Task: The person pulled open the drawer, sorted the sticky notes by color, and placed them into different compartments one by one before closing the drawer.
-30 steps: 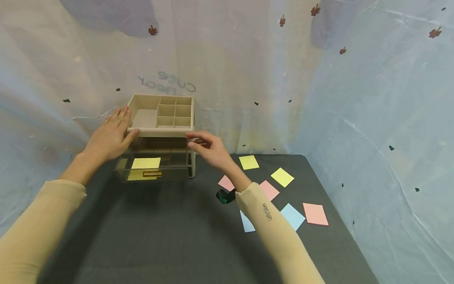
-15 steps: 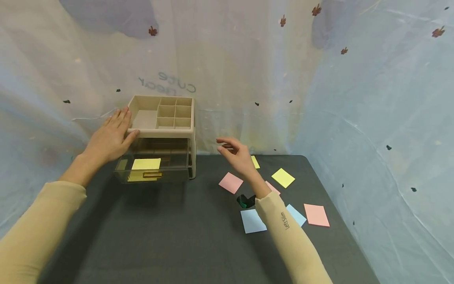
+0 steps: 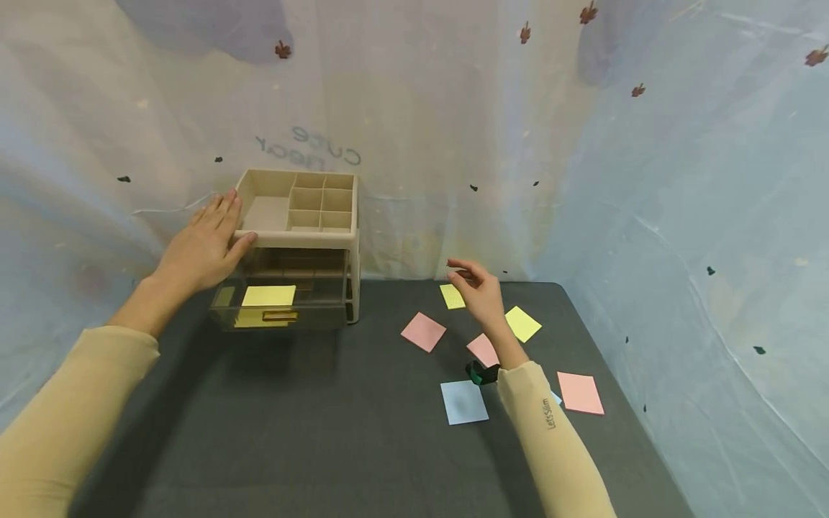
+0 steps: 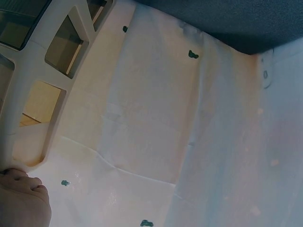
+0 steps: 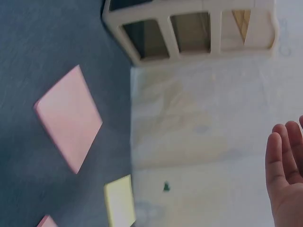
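My left hand (image 3: 201,248) rests with straight fingers along the left side of a beige desk organizer (image 3: 294,240), its thumb on the front rim. Below the divided top tray, a clear drawer (image 3: 317,318) is pulled out, with yellow sticky notes (image 3: 268,296) lying inside. To the right, my right hand (image 3: 481,291) hovers above the table, fingers loosely bent and holding nothing. In the right wrist view the right hand (image 5: 286,187) shows only partly. A yellow sticky note pad (image 3: 452,296) lies close by it, beyond a pink pad (image 3: 423,332).
On the dark table (image 3: 291,432) lie another yellow pad (image 3: 523,324), a pink pad (image 3: 482,350), a blue pad (image 3: 463,403) and a pink pad (image 3: 580,393) near the right edge. Another blue one is mostly hidden by the right sleeve. Pale curtains (image 3: 414,129) hang behind.
My right hand has moved away from the organizer's right front corner, rightward over the sticky note pads. The left hand and the pulled-out drawer have stayed in place.
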The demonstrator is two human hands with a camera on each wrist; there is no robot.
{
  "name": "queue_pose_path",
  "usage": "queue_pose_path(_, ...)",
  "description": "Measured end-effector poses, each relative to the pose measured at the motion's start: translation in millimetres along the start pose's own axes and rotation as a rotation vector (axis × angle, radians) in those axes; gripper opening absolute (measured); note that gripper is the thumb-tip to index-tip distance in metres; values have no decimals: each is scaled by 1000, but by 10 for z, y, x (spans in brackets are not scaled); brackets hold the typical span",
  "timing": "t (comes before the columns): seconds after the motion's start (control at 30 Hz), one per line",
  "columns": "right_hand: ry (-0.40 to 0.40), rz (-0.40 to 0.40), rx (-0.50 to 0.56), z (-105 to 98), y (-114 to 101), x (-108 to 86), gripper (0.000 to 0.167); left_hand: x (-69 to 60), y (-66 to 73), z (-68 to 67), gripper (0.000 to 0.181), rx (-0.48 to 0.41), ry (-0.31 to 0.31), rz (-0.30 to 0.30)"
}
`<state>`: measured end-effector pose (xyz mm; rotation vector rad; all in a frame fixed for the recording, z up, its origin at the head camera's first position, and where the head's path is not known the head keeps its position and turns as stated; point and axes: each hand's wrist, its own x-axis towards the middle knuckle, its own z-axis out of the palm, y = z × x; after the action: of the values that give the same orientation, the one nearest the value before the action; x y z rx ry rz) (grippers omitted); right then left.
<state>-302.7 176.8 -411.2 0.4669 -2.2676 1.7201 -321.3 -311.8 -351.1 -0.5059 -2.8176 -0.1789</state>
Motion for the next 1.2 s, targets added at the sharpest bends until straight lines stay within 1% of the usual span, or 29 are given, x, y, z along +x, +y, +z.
queue_pose_path(0.1,50,32,22,-89,252,17,35,4,-5,9,79,3,2,-3)
queue_pose_path(0.23,113,74,11,-168,457,-5,37,8,0,15,79,4,7,-3)
queue_pose_path(0.43,195,156,-43,-238,681,-33,36,8,2,10,79,6,11,5)
queue_pose_path(0.63,237,213,-90,-281,895,-9,36,0,3,10,79,2,13,1)
queue_pose_path(0.77,252,252,-115,-308,1023,22,36,1,6,13,79,-2,16,2)
queue_pose_path(0.9,244,283,-153,-326,1107,70,38,-1,0,20,79,-1,17,-5)
queue_pose_path(1.03,219,314,-183,-328,1177,115,40,-8,-9,17,79,2,14,-9)
queue_pose_path(1.2,169,353,-233,-333,1252,153,42,-11,6,10,79,-4,10,-5)
